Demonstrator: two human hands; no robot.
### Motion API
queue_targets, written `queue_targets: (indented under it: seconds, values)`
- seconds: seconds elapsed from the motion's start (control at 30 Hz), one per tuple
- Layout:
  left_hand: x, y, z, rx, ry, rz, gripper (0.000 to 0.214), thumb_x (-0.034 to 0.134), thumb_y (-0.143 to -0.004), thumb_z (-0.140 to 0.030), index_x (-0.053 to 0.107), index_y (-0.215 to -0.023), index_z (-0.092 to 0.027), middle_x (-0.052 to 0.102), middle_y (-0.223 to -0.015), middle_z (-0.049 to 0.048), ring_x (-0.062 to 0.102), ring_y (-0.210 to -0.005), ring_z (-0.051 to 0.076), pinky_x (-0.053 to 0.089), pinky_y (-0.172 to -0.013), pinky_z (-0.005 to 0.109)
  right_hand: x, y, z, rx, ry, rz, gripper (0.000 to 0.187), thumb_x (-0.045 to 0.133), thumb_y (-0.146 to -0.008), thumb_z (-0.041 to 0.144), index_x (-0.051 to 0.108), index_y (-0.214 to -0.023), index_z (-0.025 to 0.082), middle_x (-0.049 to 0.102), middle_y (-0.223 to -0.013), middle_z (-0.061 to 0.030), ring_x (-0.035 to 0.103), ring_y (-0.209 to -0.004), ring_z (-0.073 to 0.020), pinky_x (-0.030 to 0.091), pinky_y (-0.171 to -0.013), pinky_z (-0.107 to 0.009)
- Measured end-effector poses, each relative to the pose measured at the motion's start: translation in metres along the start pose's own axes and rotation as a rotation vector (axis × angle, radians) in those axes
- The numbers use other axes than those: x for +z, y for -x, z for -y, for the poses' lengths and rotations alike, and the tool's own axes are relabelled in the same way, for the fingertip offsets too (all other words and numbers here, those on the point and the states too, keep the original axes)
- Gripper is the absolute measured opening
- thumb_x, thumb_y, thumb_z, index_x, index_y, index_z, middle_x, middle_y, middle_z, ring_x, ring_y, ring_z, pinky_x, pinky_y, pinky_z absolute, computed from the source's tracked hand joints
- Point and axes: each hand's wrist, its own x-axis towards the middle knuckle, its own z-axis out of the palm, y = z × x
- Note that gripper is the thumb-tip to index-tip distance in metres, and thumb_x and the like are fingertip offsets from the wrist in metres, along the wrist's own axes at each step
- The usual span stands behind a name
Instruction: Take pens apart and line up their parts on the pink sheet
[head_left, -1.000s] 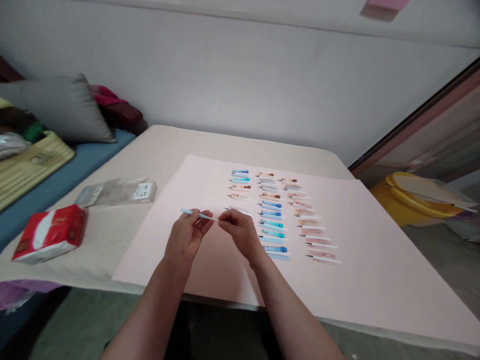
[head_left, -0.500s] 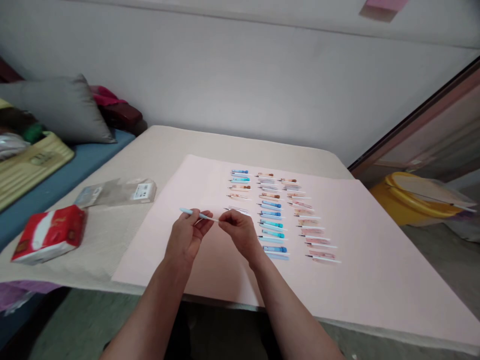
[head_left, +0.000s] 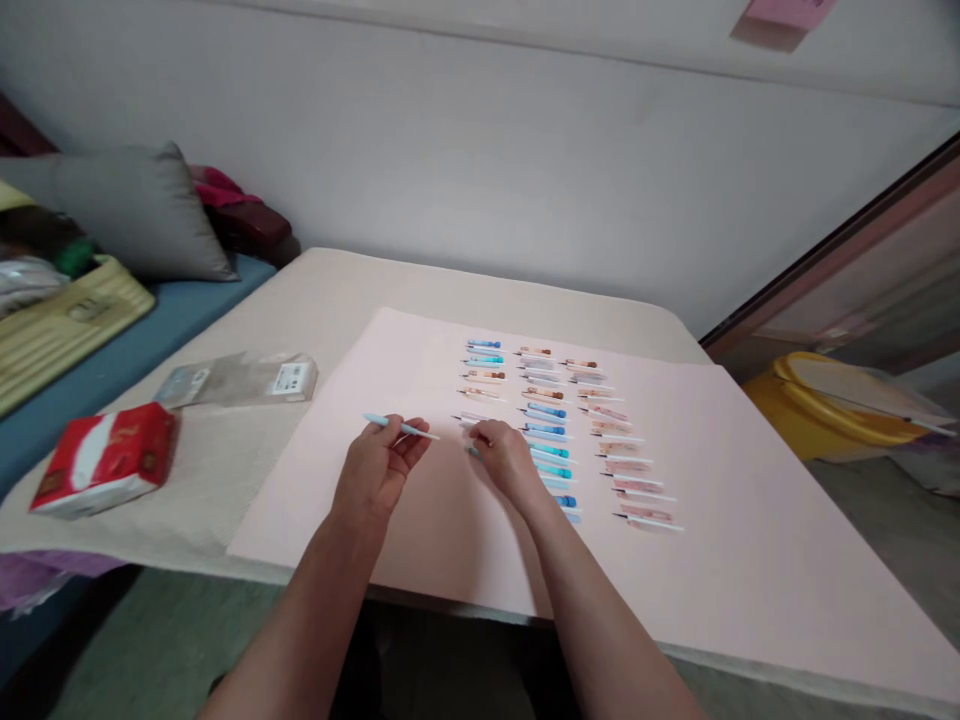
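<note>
Between the thumb and fingers of the left hand [head_left: 379,455] sits a pale blue pen [head_left: 409,429], its long axis running roughly left to right, thin end pointing towards the right hand [head_left: 504,458]. From where I stand, the hands are apart, and only the left touches the pen. The right hand's fingertips are drawn together beside a small blue bit [head_left: 472,450]; whether they grip it I can't tell. Past that hand lie other pens [head_left: 546,410] in columns. Left of both hands, a clear pack [head_left: 240,382] has a white label [head_left: 291,378] and a red pack [head_left: 109,460] some print, both unreadable from here.
</note>
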Motion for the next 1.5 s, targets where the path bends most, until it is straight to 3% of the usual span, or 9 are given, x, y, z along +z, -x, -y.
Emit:
queue_targets:
  seconds: [0.2, 0.5, 0.87, 1.13, 1.33, 1.5]
  values:
    - [0.001, 0.001, -0.001, -0.013, 0.008, -0.009, 0.008, 0.052, -0.08, -0.006, 0.053, -0.075, -0.012, 0.064, -0.073, 0.0093, 0.065, -0.072, 0.018, 0.056, -0.068, 0.034, 0.03, 0.003, -0.007, -0.08, 0.163, 0.023, 0.025, 0.045, -0.075, 0.006, 0.065, -0.082, 0.019, 0.065, -0.081, -0.004, 0.056, -0.082, -0.0164, 0.035, -0.072, -0.025]
    - [0.001, 0.002, -0.002, -0.02, -0.007, -0.008, 0.007, 0.052, -0.081, -0.008, 0.054, -0.075, -0.012, 0.064, -0.075, 0.0107, 0.065, -0.073, 0.018, 0.056, -0.066, 0.033, 0.041, 0.001, -0.015, -0.115, 0.195, -0.045, 0.02, 0.048, -0.081, 0.015, 0.067, -0.086, 0.021, 0.067, -0.085, -0.0033, 0.055, -0.085, -0.0174, 0.033, -0.076, -0.027]
    - [0.002, 0.003, -0.003, -0.017, -0.011, -0.003, 0.007, 0.052, -0.08, -0.007, 0.054, -0.075, -0.011, 0.064, -0.075, 0.011, 0.064, -0.072, 0.018, 0.056, -0.067, 0.033, 0.04, 0.005, -0.019, -0.15, 0.249, -0.001, 0.024, 0.045, -0.079, 0.01, 0.066, -0.083, 0.019, 0.064, -0.082, -0.0046, 0.052, -0.081, -0.0174, 0.033, -0.073, -0.027]
    - [0.001, 0.001, -0.003, -0.02, 0.003, -0.005, 0.008, 0.052, -0.08, -0.006, 0.054, -0.075, -0.011, 0.064, -0.075, 0.01, 0.065, -0.073, 0.018, 0.056, -0.067, 0.033, 0.042, 0.009, -0.027, -0.188, 0.21, -0.067, 0.02, 0.045, -0.074, 0.007, 0.062, -0.075, 0.018, 0.058, -0.075, -0.0047, 0.049, -0.079, -0.0181, 0.035, -0.072, -0.028]
    - [0.0, 0.001, -0.003, -0.016, -0.005, -0.008, 0.007, 0.052, -0.08, -0.006, 0.054, -0.075, -0.011, 0.064, -0.075, 0.01, 0.065, -0.072, 0.017, 0.056, -0.067, 0.033, 0.045, 0.009, -0.033, -0.23, 0.106, -0.079, 0.025, 0.043, -0.072, 0.005, 0.062, -0.082, 0.018, 0.059, -0.079, -0.0052, 0.051, -0.082, -0.0183, 0.037, -0.075, -0.028]
    - [0.001, 0.002, -0.004, -0.013, -0.005, -0.005, 0.008, 0.051, -0.08, -0.006, 0.054, -0.075, -0.011, 0.064, -0.074, 0.0099, 0.064, -0.072, 0.017, 0.056, -0.067, 0.033, 0.039, 0.01, -0.027, -0.195, 0.154, -0.041, 0.028, 0.044, -0.072, 0.007, 0.062, -0.091, 0.017, 0.06, -0.087, -0.0063, 0.05, -0.088, -0.0192, 0.036, -0.076, -0.029]
